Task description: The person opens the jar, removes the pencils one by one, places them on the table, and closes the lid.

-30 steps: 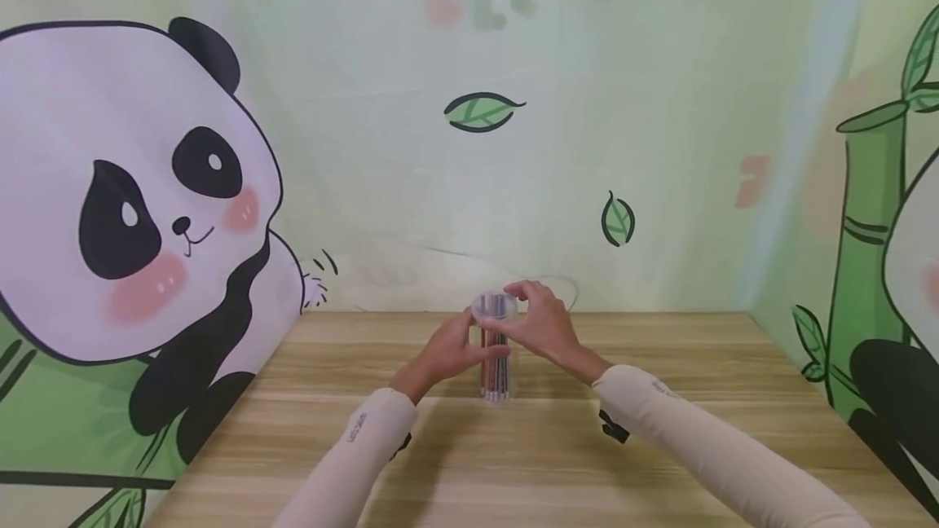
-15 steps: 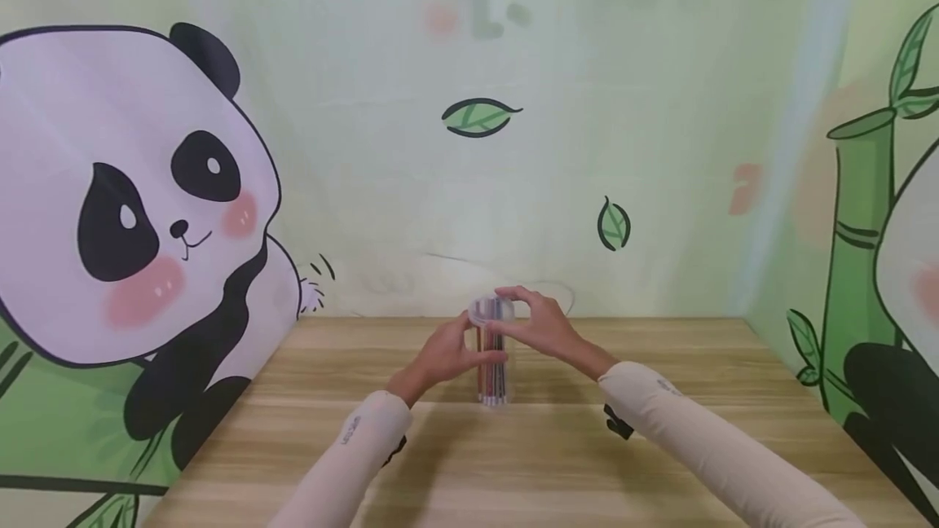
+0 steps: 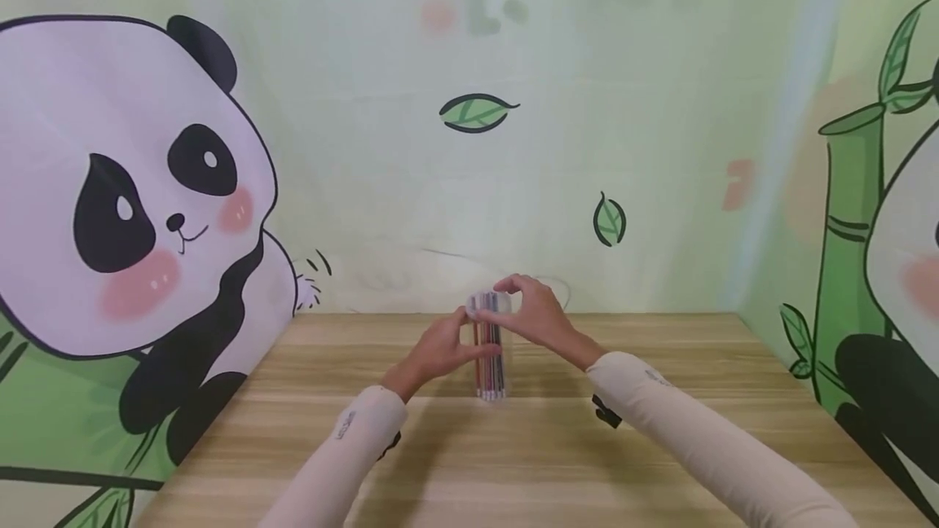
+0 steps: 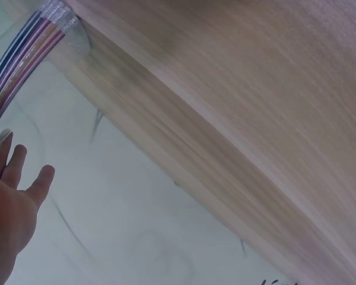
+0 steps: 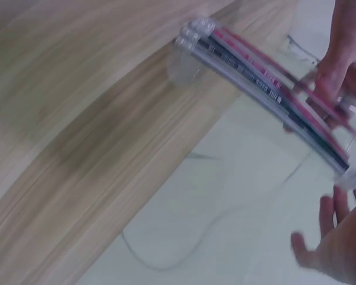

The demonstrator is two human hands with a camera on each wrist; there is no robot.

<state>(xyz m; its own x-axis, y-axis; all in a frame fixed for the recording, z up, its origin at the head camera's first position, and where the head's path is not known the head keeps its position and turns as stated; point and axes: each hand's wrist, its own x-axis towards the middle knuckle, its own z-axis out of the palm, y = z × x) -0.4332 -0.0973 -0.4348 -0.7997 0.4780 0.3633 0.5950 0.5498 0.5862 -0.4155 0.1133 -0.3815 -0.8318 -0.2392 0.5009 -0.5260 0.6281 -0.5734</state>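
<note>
An upright clear plastic tube (image 3: 491, 377) packed with slim coloured pens (image 5: 267, 83) is between the two hands, close over the table. My left hand (image 3: 438, 346) grips it around its upper part, with the thumb across the front. At the top, my right hand (image 3: 539, 314) holds the clear round lid (image 3: 477, 302) between thumb and forefinger. In the left wrist view the pens (image 4: 21, 65) show at the upper left, with the left hand (image 4: 12, 214) below them. The right hand (image 5: 338, 246) appears at the tube's top end in the right wrist view.
A light wood-grain table (image 3: 623, 430) lies under the hands, its far edge against a pale green backdrop (image 3: 367, 169). The backdrop carries a printed panda on the left and bamboo on the right. Pale sleeves (image 3: 697, 430) cover both forearms.
The head view has shifted slightly. Both hands keep their hold on the tube and lid, with only small movement of the right fingers at the top.
</note>
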